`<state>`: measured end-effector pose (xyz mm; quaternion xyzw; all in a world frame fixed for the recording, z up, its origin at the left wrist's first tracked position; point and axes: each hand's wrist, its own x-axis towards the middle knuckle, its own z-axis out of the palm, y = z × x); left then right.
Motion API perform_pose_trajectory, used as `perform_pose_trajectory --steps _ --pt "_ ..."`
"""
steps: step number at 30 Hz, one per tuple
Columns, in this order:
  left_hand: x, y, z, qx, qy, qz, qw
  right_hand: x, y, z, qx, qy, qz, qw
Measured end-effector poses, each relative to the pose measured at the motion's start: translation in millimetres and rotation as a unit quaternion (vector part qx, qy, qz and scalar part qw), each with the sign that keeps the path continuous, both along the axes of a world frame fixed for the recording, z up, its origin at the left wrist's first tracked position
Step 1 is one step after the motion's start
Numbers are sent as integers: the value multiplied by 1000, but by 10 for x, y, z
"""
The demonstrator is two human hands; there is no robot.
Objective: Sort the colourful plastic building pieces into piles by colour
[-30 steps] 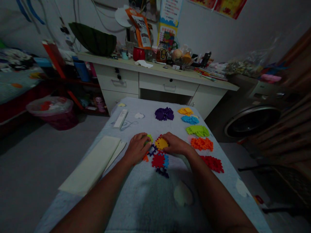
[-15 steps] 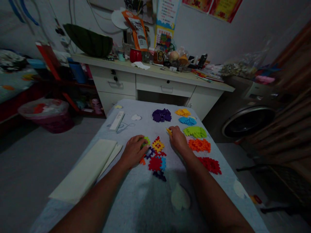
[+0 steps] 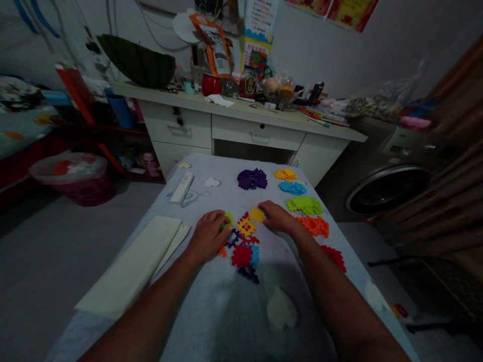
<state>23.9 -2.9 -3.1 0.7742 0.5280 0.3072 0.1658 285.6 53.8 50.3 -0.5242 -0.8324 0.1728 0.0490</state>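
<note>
Between my hands lies a flat figure of interlocking plastic building pieces: a yellow window piece (image 3: 246, 227), a red square piece (image 3: 241, 255), a purple piece (image 3: 233, 238) and a dark triangular piece (image 3: 249, 274). My left hand (image 3: 208, 232) has its fingers curled over a green building piece (image 3: 229, 218) at the figure's left side, covering part of it. My right hand (image 3: 277, 216) pinches the right edge of a yellow square building piece (image 3: 257, 214), held just right of the figure's top.
Sorted piles run along the right side: yellow (image 3: 285, 174), blue (image 3: 292, 188), green (image 3: 304, 205), orange (image 3: 316, 226) and red (image 3: 335, 258). A purple pile (image 3: 252, 179) sits at the back. Left are a white box (image 3: 181, 188) and a folded pale sheet (image 3: 132, 266).
My right hand has moved slightly left and turned, bringing the yellow square piece flat beside the figure's top. My left hand stays on the green piece.
</note>
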Motion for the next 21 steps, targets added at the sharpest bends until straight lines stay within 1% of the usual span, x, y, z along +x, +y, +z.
perform_pose_trajectory --steps 3,6,8,11,13,16,18,21 --pt "-7 1 -7 -3 3 -2 1000 2 63 22 -3 -28 24 999" --pt "-11 3 -15 0 4 -2 1000 34 124 39 -8 -31 43 999" --pt "-11 4 -21 4 3 1 1000 90 185 77 -9 -13 37 999" --pt "-11 4 -25 4 0 3 1000 256 351 179 12 26 3 1000" --pt "-13 3 -19 2 1 0 1000 429 521 250 33 48 -35 998" --pt "-17 1 -5 -5 6 -4 1000 745 837 310 59 79 -123 987" --pt "-18 1 4 -10 8 -2 1000 958 1052 309 76 106 -212 969" --pt "-19 -1 14 -14 9 3 1000 1218 1318 265 102 142 -339 924"
